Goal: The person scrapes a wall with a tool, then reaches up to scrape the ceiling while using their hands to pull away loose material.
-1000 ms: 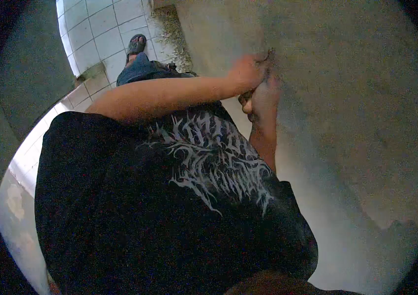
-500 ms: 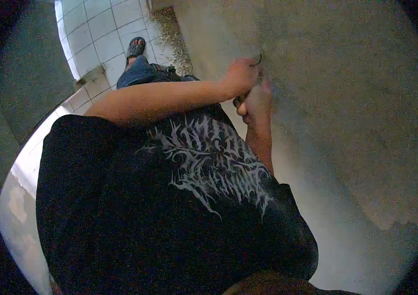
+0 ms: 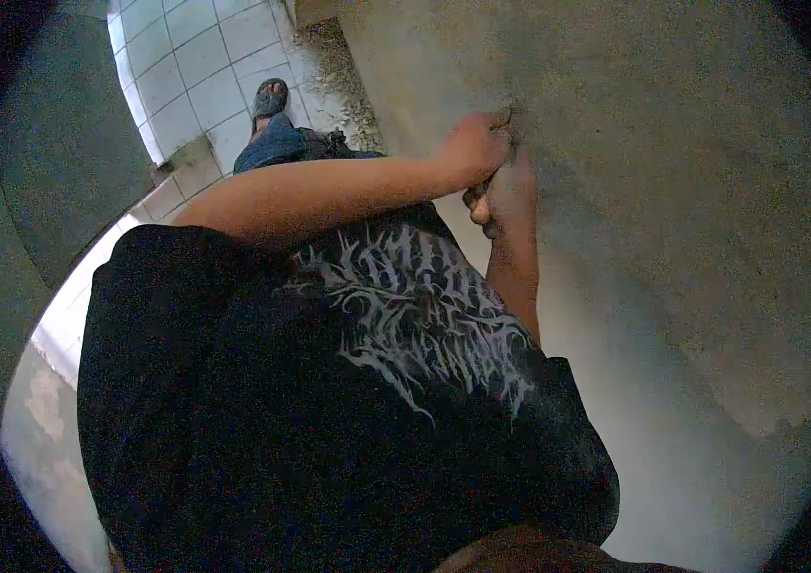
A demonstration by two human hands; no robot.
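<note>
Both of my hands are together at a plastered wall [image 3: 653, 239], close against its surface. My left hand [image 3: 475, 151] is closed, with a thin dark tip [image 3: 504, 118] showing at its fingers beside a darker smudge on the wall. Just below it my right hand [image 3: 508, 196] is closed too, its curled fingertips facing my body. The two hands overlap in this view. What they grip is mostly hidden by the fingers, and I cannot tell what it is.
Rubble or loose chips [image 3: 337, 72] lie along the foot of the wall. White floor tiles [image 3: 219, 72] run beside it, with my sandalled foot [image 3: 272, 97] on them. A dark grey surface [image 3: 52, 143] is at the far left. My black shirt [image 3: 329, 420] fills the lower view.
The whole view has shifted slightly, so my hands and body appear a little farther right. Both hands keep their closed grip at the same part of the wall.
</note>
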